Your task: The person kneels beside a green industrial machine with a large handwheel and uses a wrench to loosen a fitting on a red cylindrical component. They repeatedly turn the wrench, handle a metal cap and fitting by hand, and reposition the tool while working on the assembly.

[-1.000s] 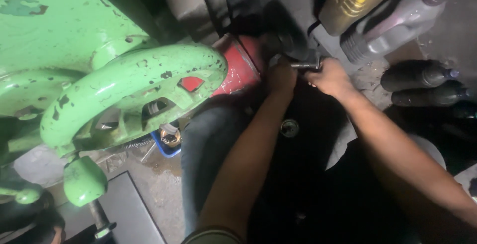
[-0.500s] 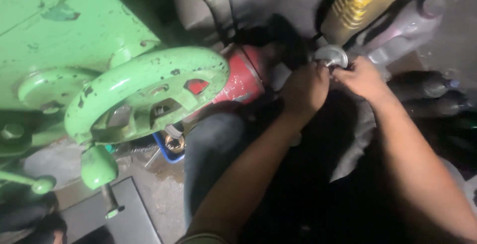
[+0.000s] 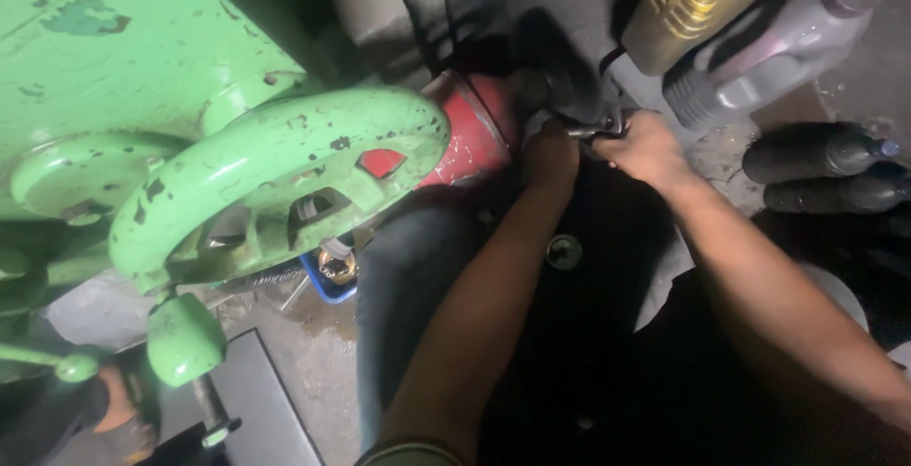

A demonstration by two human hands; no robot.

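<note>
My left hand (image 3: 548, 155) and my right hand (image 3: 643, 146) meet low on the floor beside a red cylindrical part (image 3: 472, 134). Both close around a small dark metal piece (image 3: 593, 127) with a ring-like end that shows between them. A dark round body (image 3: 555, 77) sits just above the hands, mostly in shadow. My forearms stretch down from the lower edge across a black surface (image 3: 569, 333) that carries a small metal washer (image 3: 564, 251).
A large green machine with a chipped green handwheel (image 3: 275, 177) and knob (image 3: 184, 338) fills the left. A yellow oil bottle (image 3: 688, 1), a grey jug (image 3: 769, 48) and dark bottles (image 3: 821, 167) stand at the right. A blue tray (image 3: 332, 276) lies under the wheel.
The view has swung; both hands stay together on the small metal piece, now slightly lower and further left in the picture than half a second ago.
</note>
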